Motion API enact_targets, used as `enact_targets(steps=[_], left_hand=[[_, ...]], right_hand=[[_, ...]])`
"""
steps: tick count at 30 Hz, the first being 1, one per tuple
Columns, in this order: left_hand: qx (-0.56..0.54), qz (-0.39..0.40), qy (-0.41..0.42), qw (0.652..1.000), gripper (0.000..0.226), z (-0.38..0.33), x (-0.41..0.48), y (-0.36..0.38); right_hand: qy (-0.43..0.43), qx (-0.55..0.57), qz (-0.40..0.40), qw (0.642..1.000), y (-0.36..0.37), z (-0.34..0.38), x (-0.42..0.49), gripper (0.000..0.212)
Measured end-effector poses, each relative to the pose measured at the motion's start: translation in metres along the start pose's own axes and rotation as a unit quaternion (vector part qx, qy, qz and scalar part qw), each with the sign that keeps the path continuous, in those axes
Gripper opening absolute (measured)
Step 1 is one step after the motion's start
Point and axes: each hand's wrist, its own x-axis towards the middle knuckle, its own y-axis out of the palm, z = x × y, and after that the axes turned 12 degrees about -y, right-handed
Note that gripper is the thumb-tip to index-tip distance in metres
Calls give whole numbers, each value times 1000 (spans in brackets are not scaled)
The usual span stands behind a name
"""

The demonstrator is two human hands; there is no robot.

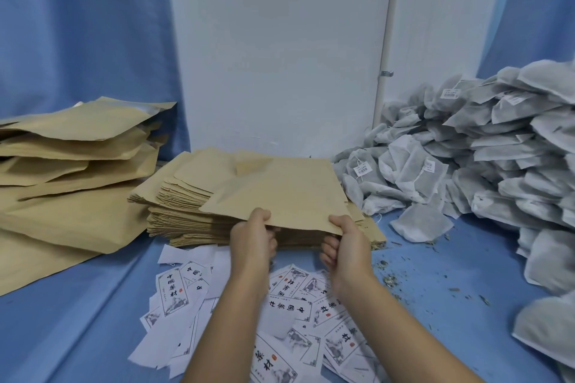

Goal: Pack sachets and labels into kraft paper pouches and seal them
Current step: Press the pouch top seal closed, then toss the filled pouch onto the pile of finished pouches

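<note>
A flat kraft paper pouch (280, 193) is held up by its near edge above a stack of empty pouches (183, 211). My left hand (253, 233) pinches the pouch's near left part, thumb on top. My right hand (345, 242) pinches the near right corner the same way. White printed labels (298, 298) lie scattered on the blue cloth under my forearms. A big heap of grey mesh sachets (485, 158) with string tags fills the right side.
A pile of bulging kraft pouches (71, 149) sits at the left. A white panel (280, 50) stands behind the stack, with blue curtain on both sides. Loose herb crumbs (413, 270) speckle the blue cloth (77, 305) at the right.
</note>
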Motion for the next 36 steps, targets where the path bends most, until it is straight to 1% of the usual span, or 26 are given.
enact_targets(steps=[1,3,7,8,10,12,14,17,19,21,22,23,25,26,28,30,32,34,36], left_hand=[[-11,-21,15,1000,31,-2,0,-2],[-11,-37,27,999,28,-4,-1,-5],[41,-35,17,998,25,-8,-1,-13],[30,-51,24,998,23,-11,1,-17],[6,-108,57,993,20,-15,4,-28],[-13,-141,79,987,18,-18,5,-34],[-41,-155,82,984,20,-18,6,-37],[-92,-148,84,981,20,-19,5,-34],[-122,-154,93,976,31,-19,6,-33],[-135,-166,107,971,37,-19,7,-32],[-147,-163,107,970,36,-19,8,-32],[-163,-144,98,971,30,-19,7,-31],[-183,-58,66,979,13,-20,7,-27],[-170,-7,50,984,8,-20,5,-24],[-150,61,28,986,14,-21,4,-22],[-158,80,31,984,19,-27,6,-27],[-168,74,52,982,21,-36,8,-37],[-180,69,69,979,21,-47,11,-50],[-198,65,78,975,17,-65,13,-63]], right_hand=[[-8,-17,-4,1000,-1,2,1,17],[-6,-28,-9,1000,-2,2,1,17],[18,-15,-20,1000,-3,2,-1,17],[17,-14,-20,1000,-4,3,-1,17],[14,-24,-20,999,-4,6,1,19],[16,-46,-13,999,-2,6,0,20],[21,-47,-11,999,0,4,-3,17],[24,-43,-11,999,0,4,-5,15],[30,-34,-10,999,0,5,-5,16],[36,-27,8,999,1,5,-6,15],[40,-23,24,999,1,4,-7,16],[44,-22,43,998,2,3,-8,17],[53,-28,91,994,5,1,-9,19],[55,-32,114,991,6,0,-10,18],[43,-56,140,988,11,0,-11,14],[16,-94,140,986,18,2,-12,12],[18,-68,149,986,29,6,-13,9],[28,-38,171,984,47,8,-14,11],[23,-47,198,979,71,7,-17,14]])
